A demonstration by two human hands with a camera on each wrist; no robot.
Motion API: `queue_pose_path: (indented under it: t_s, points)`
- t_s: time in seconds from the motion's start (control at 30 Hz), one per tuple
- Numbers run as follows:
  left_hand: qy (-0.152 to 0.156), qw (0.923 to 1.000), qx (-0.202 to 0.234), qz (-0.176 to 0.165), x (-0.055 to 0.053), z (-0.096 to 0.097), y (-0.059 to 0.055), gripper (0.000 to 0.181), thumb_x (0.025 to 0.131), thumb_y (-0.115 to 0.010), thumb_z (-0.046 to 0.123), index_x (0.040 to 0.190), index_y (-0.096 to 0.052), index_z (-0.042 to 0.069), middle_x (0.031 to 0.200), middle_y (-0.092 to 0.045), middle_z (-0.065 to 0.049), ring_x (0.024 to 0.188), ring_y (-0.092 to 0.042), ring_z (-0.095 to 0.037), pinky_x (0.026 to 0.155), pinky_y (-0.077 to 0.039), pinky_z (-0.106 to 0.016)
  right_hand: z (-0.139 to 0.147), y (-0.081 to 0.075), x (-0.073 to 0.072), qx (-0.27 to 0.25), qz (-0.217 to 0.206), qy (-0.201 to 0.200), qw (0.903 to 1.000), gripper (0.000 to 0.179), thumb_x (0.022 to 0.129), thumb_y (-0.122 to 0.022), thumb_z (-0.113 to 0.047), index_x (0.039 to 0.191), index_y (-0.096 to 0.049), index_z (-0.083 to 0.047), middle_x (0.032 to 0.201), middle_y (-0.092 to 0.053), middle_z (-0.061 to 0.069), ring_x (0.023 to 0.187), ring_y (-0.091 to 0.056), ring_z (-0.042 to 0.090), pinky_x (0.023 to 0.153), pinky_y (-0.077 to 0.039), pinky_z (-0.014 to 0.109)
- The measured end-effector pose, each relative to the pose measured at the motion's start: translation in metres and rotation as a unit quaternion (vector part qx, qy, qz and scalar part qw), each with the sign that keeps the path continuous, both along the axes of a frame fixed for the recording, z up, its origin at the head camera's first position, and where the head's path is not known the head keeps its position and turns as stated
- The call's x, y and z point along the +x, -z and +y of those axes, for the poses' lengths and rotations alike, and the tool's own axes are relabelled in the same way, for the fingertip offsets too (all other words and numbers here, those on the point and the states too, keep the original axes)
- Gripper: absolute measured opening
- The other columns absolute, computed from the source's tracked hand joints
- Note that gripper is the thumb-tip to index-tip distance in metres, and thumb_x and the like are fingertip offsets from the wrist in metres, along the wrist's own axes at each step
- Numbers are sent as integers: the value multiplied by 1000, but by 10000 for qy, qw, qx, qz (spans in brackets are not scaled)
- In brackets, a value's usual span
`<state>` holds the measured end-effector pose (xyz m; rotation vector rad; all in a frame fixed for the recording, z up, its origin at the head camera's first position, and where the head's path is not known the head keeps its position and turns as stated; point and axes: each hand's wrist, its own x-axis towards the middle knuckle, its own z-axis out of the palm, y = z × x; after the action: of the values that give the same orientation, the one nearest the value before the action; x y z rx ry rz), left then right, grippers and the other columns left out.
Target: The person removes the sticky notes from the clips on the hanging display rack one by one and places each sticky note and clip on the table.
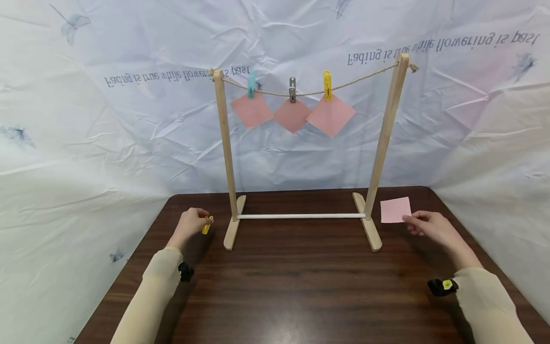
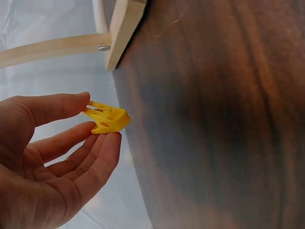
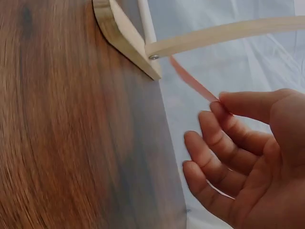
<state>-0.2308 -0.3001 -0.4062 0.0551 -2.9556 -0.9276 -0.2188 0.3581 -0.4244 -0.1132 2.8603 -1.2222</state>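
Note:
My left hand pinches a yellow clothespin between thumb and fingers, left of the wooden stand. On the other side of the stand, my right hand holds a square pink paper by its lower right corner. In the right wrist view that paper appears nearly edge-on between thumb and index finger. A twine line sags between the two posts. From it hang three pink squares by corners, clipped with a blue clothespin, a grey clothespin and a yellow clothespin.
The stand's feet rest on a dark brown wooden table, joined by a white crossbar low down. A wrinkled pale cloth with printed lettering hangs behind the table and along both sides.

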Motion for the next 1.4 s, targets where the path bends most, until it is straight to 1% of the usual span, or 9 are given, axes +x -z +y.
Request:
queue_pose_path:
  t_s: [0.2,0.37,0.53,0.67,0.8,1.07,1.3,1.4]
  points:
    - [-129,9998,-8,-150,-1,5,10,38,94,-69,14,120,-65,-13,113,-66,-30,84,-67,-30,69,-57,-41,4,3,-3,158,-226,-434,9987,42,103,-58,-31,101,-66,10,89,-71,10,75,-65,18,64,-54,31]
    - [-82,9998,-76,-148,-3,9,19,37,94,-70,15,118,-67,-13,114,-66,-30,86,-67,-31,70,-57,-42,4,10,-5,254,-339,-554,9976,35,103,-59,-26,96,-66,7,85,-69,7,75,-64,20,64,-53,31]
    - [-75,9998,-136,-121,-2,9,25,34,94,-70,14,115,-68,-12,107,-68,-27,80,-66,-28,67,-56,-41,4,17,-9,543,-468,-516,9961,32,101,-60,-26,89,-66,4,81,-66,5,73,-66,19,66,-51,33]
    - [-68,9998,-131,-164,-1,10,28,31,93,-70,14,111,-70,-12,100,-70,-23,75,-63,-24,64,-55,-39,3,19,-10,726,-551,-493,9946,32,100,-61,-27,89,-66,3,80,-66,4,72,-64,18,65,-49,34]
    - [-98,9997,-116,-213,-3,10,30,31,93,-71,15,110,-70,-11,99,-70,-22,75,-63,-24,64,-54,-38,2,19,-12,871,-560,-503,9934,32,100,-61,-27,89,-66,2,79,-66,3,71,-63,17,63,-47,34]
    - [-129,9997,-179,-117,-7,9,36,32,93,-72,18,109,-70,-10,99,-70,-22,77,-63,-26,64,-55,-39,0,21,-14,1317,-560,-434,9888,32,97,-63,-29,85,-68,0,74,-66,1,69,-60,18,62,-48,36]
    - [-142,9996,-225,-31,-6,10,40,32,93,-73,21,109,-71,-7,99,-70,-19,80,-64,-25,69,-55,-41,-2,22,-14,1364,-635,-303,9882,32,94,-67,-30,81,-67,-1,69,-63,2,65,-59,19,59,-46,35]
    - [-99,9999,-60,-57,-6,12,40,33,94,-73,20,110,-69,-8,99,-69,-20,76,-65,-25,67,-56,-40,-3,22,-15,1377,-673,-249,9879,32,94,-68,-30,82,-66,1,70,-62,3,64,-58,19,58,-46,35]
